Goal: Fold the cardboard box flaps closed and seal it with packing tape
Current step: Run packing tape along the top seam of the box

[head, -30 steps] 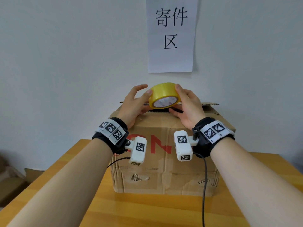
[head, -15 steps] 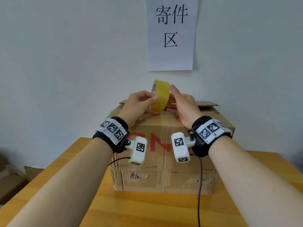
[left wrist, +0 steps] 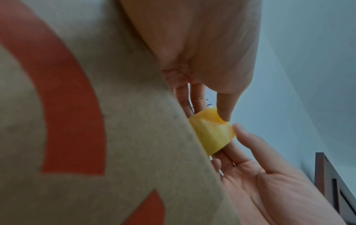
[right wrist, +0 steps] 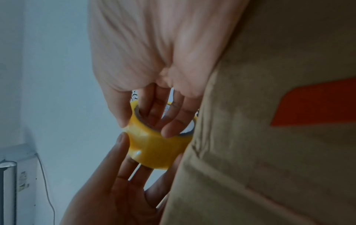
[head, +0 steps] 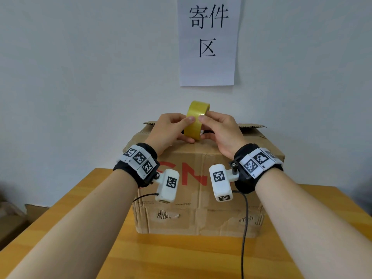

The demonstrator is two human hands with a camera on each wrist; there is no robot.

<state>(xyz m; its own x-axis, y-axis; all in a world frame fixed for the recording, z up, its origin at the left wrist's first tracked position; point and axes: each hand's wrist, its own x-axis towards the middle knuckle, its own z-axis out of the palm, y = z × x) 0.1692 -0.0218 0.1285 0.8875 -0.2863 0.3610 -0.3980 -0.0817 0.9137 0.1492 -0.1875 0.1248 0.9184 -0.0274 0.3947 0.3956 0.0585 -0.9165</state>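
Both thumbs press the band of the yellow packing-tape roll (head: pixel 197 120), fingers curled round it – left hand (head: pixel 171 128), right hand (head: pixel 220 130). Roll stands on edge over the brown cardboard box (head: pixel 201 198) top. Flaps look mostly down, far one slightly raised; no tape on yet – sealing still to do.

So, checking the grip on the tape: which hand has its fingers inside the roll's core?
The right hand: its fingers reach into the core of the yellow packing tape roll, while the left hand holds only its outside.

yellow tape roll (left wrist: pixel 212 134) | pinched by both hands | box (left wrist: pixel 115 121) edge
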